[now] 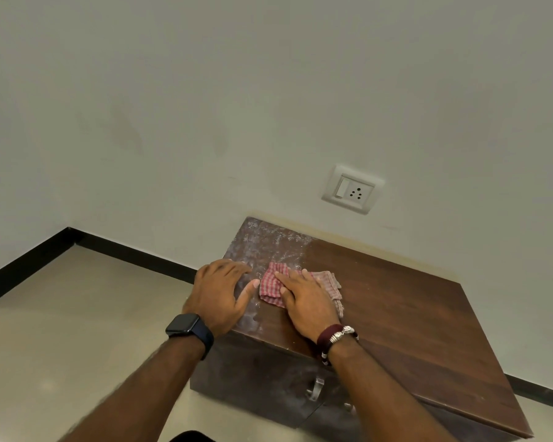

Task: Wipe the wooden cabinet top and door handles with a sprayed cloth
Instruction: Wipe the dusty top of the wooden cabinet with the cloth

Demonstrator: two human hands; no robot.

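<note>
A low wooden cabinet (396,307) stands on the floor (77,330) against a pale wall (205,106). A red and white checked cloth (270,287) lies folded on the cabinet top, near its left edge and closer to the front than the back. The right hand (307,306) lies flat on the cloth with straight fingers pressing it down. The left hand (219,293) rests on the left edge of the cabinet top with its fingers spread and loose, holding nothing; its thumb tip is just beside the cloth. The back left corner of the top looks dusty and whitish, and the rest of the top looks dark and clean. A metal door handle (315,389) shows on the front of the cabinet, below the right wrist. The left wrist wears a dark watch (189,328) and the right wrist wears bracelets (337,338). A white socket plate (351,189) sits on the wall above the back edge of the cabinet
</note>
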